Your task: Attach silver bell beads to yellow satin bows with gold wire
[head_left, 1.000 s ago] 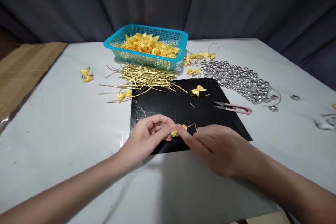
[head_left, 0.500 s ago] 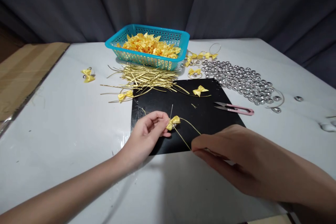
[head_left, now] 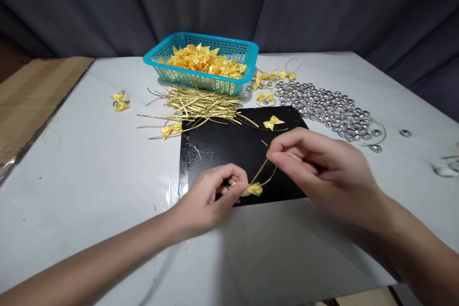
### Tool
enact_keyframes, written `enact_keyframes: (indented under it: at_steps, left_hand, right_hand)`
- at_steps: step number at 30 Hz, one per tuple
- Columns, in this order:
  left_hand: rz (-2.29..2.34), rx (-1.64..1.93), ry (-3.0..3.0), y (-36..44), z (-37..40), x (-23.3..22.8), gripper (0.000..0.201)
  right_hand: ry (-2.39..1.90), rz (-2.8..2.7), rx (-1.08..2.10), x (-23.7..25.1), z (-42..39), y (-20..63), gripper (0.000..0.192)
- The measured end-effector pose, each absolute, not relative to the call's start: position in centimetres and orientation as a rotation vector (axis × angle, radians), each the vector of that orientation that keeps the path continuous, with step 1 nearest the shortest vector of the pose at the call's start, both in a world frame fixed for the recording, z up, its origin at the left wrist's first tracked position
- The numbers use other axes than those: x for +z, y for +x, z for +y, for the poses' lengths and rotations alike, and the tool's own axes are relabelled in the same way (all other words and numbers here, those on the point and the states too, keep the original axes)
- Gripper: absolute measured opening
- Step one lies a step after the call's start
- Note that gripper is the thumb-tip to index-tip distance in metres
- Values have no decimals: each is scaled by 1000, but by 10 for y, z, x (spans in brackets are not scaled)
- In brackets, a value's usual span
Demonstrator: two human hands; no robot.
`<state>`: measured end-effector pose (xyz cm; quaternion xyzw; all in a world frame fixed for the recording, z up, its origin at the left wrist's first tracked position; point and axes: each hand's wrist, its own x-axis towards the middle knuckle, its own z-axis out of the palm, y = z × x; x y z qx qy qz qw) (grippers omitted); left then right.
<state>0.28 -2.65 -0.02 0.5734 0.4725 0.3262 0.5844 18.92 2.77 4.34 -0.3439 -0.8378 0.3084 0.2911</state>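
Observation:
Pinched in my left hand is a yellow ribbon bow, partly hidden by the fingers, low over the front of the black mat. A thin gold tie runs up from the bow to my right hand, whose thumb and forefinger are closed on it. A second strand curves from the bow toward the same hand. Behind the hands a loose bow lies on the mat's far edge, and another bow rests at its left corner.
A blue basket of yellow bows stands at the back. Before it lies a pile of gold ties. Silver beads spread over the right side. A finished-looking bow sits at left, beside cardboard. My right hand hides the place where the pink snips lay.
My right hand has moved up and left, pulling the tie upward from the bow. My left hand has shifted slightly right and toward me with the bow. The snips are now covered.

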Motion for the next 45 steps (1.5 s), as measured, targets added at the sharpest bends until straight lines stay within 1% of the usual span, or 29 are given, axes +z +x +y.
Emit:
enact_keyframes:
  at_steps: [2, 5, 8, 10, 13, 15, 17, 19, 22, 24, 26, 27, 29, 31, 34, 36, 39, 42, 45]
  left_hand:
    - [1058, 712, 1398, 2, -28, 1, 24]
    - [1022, 740, 1297, 3, -28, 3, 22]
    - [1067, 827, 1171, 5, -27, 4, 20]
    - [1123, 885, 1126, 6, -25, 4, 19]
    - [1164, 939, 1056, 6, -23, 5, 19]
    - [1170, 950, 1019, 6, -22, 6, 19]
    - [1176, 956, 995, 5, -22, 8, 19]
    - [1173, 960, 988, 5, -22, 10, 19]
    - [1163, 964, 993, 5, -23, 11, 18]
    - [1178, 972, 991, 5, -23, 10, 17]
    - [1196, 982, 993, 6, -23, 10, 16]
    - [1198, 987, 999, 6, -23, 9, 16]
    - [1186, 988, 1019, 6, -24, 9, 16]
    - [1168, 973, 1043, 6, -24, 8, 16]
    - [1151, 941, 1081, 5, -24, 8, 17]
    - [1146, 921, 1092, 5, -24, 8, 17]
    - [1137, 912, 1088, 6, -24, 11, 16]
    - [1123, 924, 1049, 7, -23, 14, 15]
    - [1125, 930, 1012, 7, -23, 16, 15]
  right_hand:
    - [-963, -2236, 802, 35, 35, 186, 9]
    - [-1021, -2292, 798, 25, 44, 188, 11]
    - [-1023, -2341, 791, 32, 43, 196, 12]
    - [-961, -2385, 821, 44, 37, 200, 14]
    - [-732, -2520, 933, 57, 25, 200, 14]
    - [-604, -2650, 993, 57, 20, 195, 12]
    - [-590, -2801, 1002, 52, 16, 189, 12]
    - [-624, -2929, 927, 45, 13, 184, 14]
    - [-565, -3008, 698, 38, 12, 185, 22]
    - [-522, -2922, 596, 38, 12, 188, 18]
    - [-577, -2680, 591, 40, 14, 191, 11]
    - [-674, -2509, 610, 40, 16, 191, 9]
    - [-933, -2172, 717, 40, 19, 187, 16]
    - [-1173, -1959, 984, 36, 22, 180, 21]
    - [-1224, -1807, 1480, 28, 25, 172, 21]
    - [-1177, -1717, 1626, 23, 26, 170, 21]
    - [-1147, -1661, 1654, 19, 27, 171, 19]
    - [-1121, -1684, 1603, 18, 27, 172, 14]
    - [-1119, -1725, 1565, 19, 28, 171, 14]
